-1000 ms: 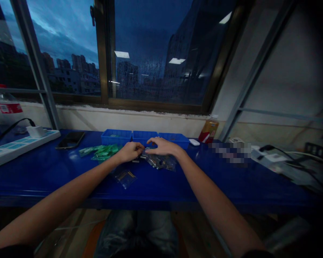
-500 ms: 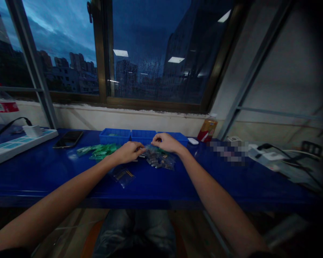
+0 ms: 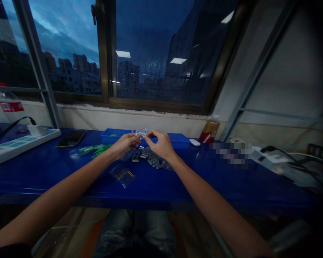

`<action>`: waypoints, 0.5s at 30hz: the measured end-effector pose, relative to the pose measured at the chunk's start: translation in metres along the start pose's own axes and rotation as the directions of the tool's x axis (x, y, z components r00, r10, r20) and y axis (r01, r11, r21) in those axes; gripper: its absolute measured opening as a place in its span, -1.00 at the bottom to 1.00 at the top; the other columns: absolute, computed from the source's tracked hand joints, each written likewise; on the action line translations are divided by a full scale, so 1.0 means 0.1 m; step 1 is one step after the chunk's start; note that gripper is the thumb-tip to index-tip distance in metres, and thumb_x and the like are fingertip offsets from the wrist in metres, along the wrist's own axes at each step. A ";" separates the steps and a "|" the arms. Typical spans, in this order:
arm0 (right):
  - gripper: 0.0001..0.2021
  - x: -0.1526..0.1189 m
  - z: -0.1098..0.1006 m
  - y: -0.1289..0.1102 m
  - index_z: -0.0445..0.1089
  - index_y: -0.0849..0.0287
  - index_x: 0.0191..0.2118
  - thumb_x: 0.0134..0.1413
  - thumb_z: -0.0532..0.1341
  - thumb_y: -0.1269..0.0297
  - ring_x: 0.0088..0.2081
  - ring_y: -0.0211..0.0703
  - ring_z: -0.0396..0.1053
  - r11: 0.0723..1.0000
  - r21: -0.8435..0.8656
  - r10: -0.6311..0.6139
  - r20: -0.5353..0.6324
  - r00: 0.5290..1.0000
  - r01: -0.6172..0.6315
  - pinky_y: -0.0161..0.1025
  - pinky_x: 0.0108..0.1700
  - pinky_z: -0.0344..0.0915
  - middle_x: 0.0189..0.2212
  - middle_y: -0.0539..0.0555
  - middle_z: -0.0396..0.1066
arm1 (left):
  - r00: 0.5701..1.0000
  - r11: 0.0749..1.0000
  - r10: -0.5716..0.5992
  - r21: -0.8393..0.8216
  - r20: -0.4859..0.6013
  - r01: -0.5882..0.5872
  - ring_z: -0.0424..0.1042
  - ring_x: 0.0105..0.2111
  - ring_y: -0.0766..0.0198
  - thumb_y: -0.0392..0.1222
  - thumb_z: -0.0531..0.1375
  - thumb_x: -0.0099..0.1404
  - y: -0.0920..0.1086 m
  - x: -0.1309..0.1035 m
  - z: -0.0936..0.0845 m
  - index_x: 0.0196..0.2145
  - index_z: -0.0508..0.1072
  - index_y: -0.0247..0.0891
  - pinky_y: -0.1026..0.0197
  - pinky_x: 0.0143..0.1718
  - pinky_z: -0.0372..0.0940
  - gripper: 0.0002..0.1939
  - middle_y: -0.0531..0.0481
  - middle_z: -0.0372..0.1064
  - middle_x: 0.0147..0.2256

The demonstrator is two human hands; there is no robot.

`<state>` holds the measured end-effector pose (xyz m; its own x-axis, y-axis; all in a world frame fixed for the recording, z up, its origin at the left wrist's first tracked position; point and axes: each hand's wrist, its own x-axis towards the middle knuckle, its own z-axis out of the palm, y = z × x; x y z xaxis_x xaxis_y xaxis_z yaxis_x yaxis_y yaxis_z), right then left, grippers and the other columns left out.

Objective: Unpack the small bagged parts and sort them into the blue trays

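Observation:
A small clear plastic bag (image 3: 141, 133) is held up between my two hands, over the blue bins. My left hand (image 3: 126, 144) pinches its left side, and my right hand (image 3: 159, 144) has thumb and forefinger closed on its right side. What the bag contains is too small to make out. Beneath my hands lie several small metal cylinders (image 3: 152, 162), partly covered by my right hand. Green packets (image 3: 95, 149) are heaped left of them. Closer to me, a flat clear bag (image 3: 123, 176) with thin brass-coloured pieces rests on the blue table (image 3: 161, 190).
Blue bins (image 3: 113, 136) line the back of the table below the window. At the left are a phone (image 3: 70, 138), a white power strip (image 3: 21, 145) and a bottle (image 3: 9, 104). To the right stand a drink bottle (image 3: 209, 129), a white mouse-like object (image 3: 195, 142) and cabled power strips (image 3: 271, 157).
Both hands have come up from the pile and closer together, with a clear bag now visible between them. More of the metal cylinders show below. The view has shifted slightly.

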<state>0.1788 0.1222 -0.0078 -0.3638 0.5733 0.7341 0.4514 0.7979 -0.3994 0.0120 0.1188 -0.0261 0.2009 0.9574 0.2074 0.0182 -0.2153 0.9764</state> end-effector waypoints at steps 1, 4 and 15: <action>-0.89 0.00 -0.01 -0.02 0.33 0.15 -0.43 -0.02 0.10 0.27 -0.38 -0.21 0.35 1.000 0.001 0.002 0.011 1.000 -0.002 -0.27 -0.27 0.21 -0.46 0.02 0.40 | 0.999 0.999 0.030 0.026 -0.016 -0.030 0.27 -0.52 0.40 -0.05 0.13 0.13 0.01 0.00 -0.02 -0.38 0.34 -0.30 0.34 -0.53 0.14 -0.77 0.01 0.33 -0.44; -0.87 -0.01 0.01 -0.01 0.35 0.15 -0.45 -0.01 0.10 0.25 -0.37 -0.20 0.35 0.999 0.020 0.026 0.058 0.998 -0.027 -0.25 -0.26 0.22 -0.45 0.02 0.42 | 0.987 0.977 0.156 0.150 -0.034 -0.150 0.24 -0.53 0.41 -0.09 0.16 0.11 0.03 0.02 -0.05 -0.45 0.32 -0.30 0.34 -0.51 0.14 -0.80 0.06 0.30 -0.50; -0.72 0.02 0.19 0.14 0.22 0.20 -0.20 -0.10 0.17 0.27 -0.53 -0.27 0.34 0.841 0.450 0.306 0.063 0.950 -0.301 -0.31 -0.40 0.27 -0.61 -0.08 0.32 | 0.956 0.894 0.292 0.343 0.040 -0.288 0.23 -0.49 0.38 -0.06 0.10 0.14 0.03 0.00 -0.01 -0.45 0.31 -0.34 0.31 -0.42 0.15 -0.76 0.06 0.26 -0.51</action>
<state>0.1692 0.1380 -0.0228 -0.2588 0.8005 0.5405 0.1219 0.5822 -0.8038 0.0113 0.1179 -0.0228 0.2365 0.8442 0.4811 0.2940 -0.5341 0.7927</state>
